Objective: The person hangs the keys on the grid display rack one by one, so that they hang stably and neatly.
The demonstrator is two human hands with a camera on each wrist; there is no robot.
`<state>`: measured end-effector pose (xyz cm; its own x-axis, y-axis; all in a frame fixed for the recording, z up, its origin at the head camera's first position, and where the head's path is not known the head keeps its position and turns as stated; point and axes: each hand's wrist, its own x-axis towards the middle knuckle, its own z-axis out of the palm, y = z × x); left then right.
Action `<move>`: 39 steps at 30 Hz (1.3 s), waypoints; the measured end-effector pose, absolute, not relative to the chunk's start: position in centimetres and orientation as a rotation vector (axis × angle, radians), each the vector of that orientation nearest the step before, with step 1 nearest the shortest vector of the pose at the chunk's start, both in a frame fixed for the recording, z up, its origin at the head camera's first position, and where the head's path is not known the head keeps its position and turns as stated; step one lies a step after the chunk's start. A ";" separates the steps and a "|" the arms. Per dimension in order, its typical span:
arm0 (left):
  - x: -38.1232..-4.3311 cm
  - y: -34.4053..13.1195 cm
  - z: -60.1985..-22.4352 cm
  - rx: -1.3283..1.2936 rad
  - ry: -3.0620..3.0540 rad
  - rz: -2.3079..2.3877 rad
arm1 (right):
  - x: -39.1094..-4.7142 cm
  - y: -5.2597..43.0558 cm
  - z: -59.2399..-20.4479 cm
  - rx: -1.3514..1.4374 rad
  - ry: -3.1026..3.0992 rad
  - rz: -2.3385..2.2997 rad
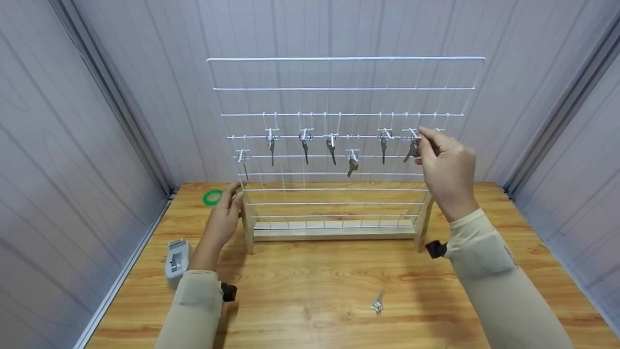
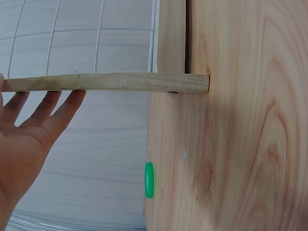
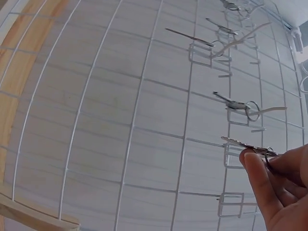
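A white wire grid rack (image 1: 346, 58) stands on a wooden base, with several keys on rings hanging from its hooks, such as one key (image 1: 305, 148) left of centre. At the right end, my right hand (image 1: 450, 167) pinches a key (image 3: 240, 143) by thumb and fingertips; its ring overlaps a hook in the head view. My left hand (image 1: 225, 213) grips the wooden side post (image 2: 120, 81) at the rack's left, fingertips on its outer face and little of the thumb showing. On the table in front lies a loose key (image 1: 378, 303) with its ring.
A green ring (image 1: 212, 197) lies behind the left hand. Beside the left forearm sits a grey-and-white plastic device (image 1: 177, 261). Panelled walls close in the wooden table (image 1: 300, 281) at the back and both sides. Another hook (image 3: 231, 204) is close below the right hand's key.
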<state>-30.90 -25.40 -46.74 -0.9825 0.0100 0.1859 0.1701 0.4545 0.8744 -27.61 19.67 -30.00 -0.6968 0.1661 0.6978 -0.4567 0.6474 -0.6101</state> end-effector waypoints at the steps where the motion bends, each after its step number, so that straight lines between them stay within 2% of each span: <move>1: -30.9 -25.4 -46.8 -0.162 -2.543 -1.560 | -27.8 19.6 -30.1 0.224 -2.106 1.018; 12: -30.8 -25.4 -46.8 -0.163 -2.534 -1.543 | -29.4 19.0 -31.1 0.285 -2.055 0.726; 24: -30.9 -25.5 -46.7 -0.162 -2.536 -1.535 | -29.5 19.3 -32.4 0.345 -2.040 0.682; 31: -30.9 -25.5 -46.7 -0.158 -2.542 -1.540 | -28.3 20.0 -33.4 0.360 -2.011 0.604; 39: -30.9 -25.5 -46.7 -0.160 -2.550 -1.541 | -25.2 20.3 -34.4 0.391 -2.023 0.566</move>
